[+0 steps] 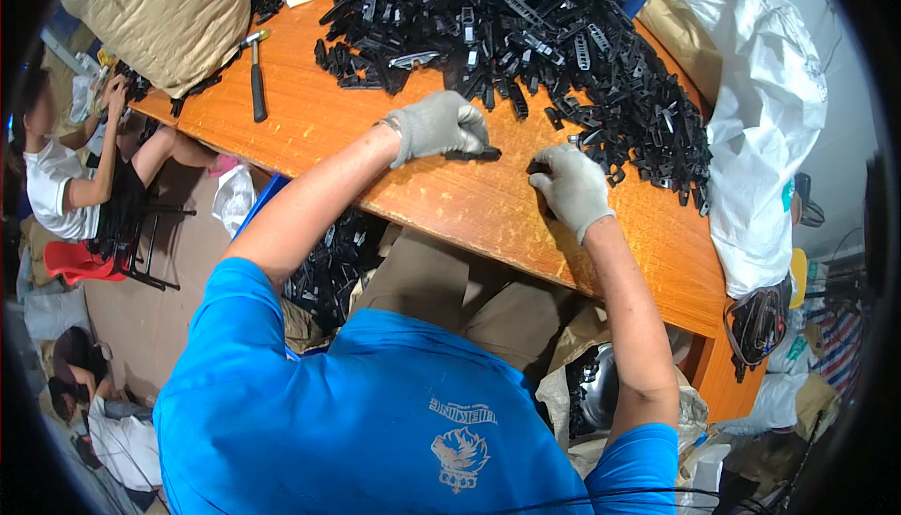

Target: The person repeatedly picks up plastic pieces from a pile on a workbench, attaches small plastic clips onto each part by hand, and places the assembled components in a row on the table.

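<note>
My left hand [434,128], in a grey glove, is closed over a slim black plastic part [481,153] just above the wooden tabletop. To its right, my gloved right hand [576,188] pinches a small black piece [537,167] between thumb and fingers. The two hands are apart, and much of what each one grips is hidden by the gloves. A big heap of black plastic parts [507,27], some with shiny faces, spreads over the table just beyond both hands.
A hammer [257,83] lies at the left, beside a large brown paper sack [160,13]. A white sack [762,130] stands along the right edge. Below the table's front edge [469,236] are a container of black parts [328,266] and an open bag [563,402]. Other people sit at the left.
</note>
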Motion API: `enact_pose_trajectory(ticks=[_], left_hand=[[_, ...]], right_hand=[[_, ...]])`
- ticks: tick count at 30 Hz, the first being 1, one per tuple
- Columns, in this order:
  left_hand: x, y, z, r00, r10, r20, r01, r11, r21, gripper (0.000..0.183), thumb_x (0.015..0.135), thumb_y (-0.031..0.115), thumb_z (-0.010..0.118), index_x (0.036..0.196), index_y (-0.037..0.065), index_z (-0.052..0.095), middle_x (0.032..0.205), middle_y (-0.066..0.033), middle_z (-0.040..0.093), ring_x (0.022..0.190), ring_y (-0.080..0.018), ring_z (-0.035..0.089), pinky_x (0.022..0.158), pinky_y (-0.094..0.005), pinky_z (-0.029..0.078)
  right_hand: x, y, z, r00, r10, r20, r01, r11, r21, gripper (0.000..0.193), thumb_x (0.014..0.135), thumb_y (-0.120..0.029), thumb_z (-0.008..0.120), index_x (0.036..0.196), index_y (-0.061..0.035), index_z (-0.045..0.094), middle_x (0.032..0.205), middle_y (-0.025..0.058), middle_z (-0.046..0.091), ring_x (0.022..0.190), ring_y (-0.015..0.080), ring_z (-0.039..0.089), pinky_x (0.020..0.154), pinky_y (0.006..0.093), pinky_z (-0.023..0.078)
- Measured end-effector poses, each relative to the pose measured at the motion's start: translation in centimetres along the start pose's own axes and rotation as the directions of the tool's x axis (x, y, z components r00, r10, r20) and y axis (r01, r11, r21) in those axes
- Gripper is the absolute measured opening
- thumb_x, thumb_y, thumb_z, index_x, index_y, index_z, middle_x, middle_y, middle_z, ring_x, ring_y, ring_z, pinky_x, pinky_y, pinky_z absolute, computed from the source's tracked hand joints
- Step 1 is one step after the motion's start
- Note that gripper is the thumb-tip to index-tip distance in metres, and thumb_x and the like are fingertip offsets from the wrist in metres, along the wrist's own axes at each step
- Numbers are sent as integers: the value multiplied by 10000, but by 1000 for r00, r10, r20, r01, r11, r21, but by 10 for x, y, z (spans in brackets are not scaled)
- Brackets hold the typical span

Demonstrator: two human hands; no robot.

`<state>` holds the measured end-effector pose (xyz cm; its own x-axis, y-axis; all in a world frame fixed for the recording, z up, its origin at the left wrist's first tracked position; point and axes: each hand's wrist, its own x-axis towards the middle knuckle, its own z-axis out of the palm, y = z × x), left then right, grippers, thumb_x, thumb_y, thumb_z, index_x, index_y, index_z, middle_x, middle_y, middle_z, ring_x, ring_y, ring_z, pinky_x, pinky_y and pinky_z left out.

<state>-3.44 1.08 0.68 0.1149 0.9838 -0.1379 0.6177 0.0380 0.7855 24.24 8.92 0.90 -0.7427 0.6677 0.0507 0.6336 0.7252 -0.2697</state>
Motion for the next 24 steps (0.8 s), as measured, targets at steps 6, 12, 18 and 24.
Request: enact_pose_trajectory(ticks=[6, 12, 18, 24], left_hand=[[-30, -1, 13, 957, 92, -275, -56, 989, 139, 179, 949, 185, 829, 1083, 66, 814, 1064, -125, 785, 1004, -286, 759, 887, -397, 595], [-64, -6, 50, 871, 187, -454, 59, 878, 476, 204, 893, 281, 842, 1034, 147, 779, 1043, -93, 696, 1018, -354, 650, 878, -486, 551], [-60, -14, 55, 850, 239, -468, 21, 874, 485, 119, 901, 217, 820, 979, 144, 767, 1002, -87, 675, 991, -353, 641, 853, -477, 548], [-56, -24, 49, 855, 237, -462, -2, 891, 453, 122, 910, 190, 812, 1001, 121, 767, 1040, -97, 693, 1015, -353, 657, 892, -469, 546]], right_hand=[[5, -4, 10, 985, -40, -167, 47, 998, 40, 189, 949, -253, 796, 1095, -137, 766, 1066, 142, 739, 982, 371, 739, 855, 471, 602], [19, -44, 27, 969, -162, -189, 190, 971, 143, 165, 963, -228, 784, 1117, -171, 766, 1065, 87, 704, 972, 335, 732, 824, 463, 598], [30, -31, 34, 965, -211, -155, 239, 950, 199, 149, 945, -221, 794, 1079, -157, 785, 1041, 83, 683, 981, 322, 730, 821, 472, 595], [49, -59, 36, 943, -323, -76, 328, 942, 66, 150, 957, -264, 781, 1083, -183, 791, 1048, 83, 692, 996, 328, 729, 843, 457, 600]])
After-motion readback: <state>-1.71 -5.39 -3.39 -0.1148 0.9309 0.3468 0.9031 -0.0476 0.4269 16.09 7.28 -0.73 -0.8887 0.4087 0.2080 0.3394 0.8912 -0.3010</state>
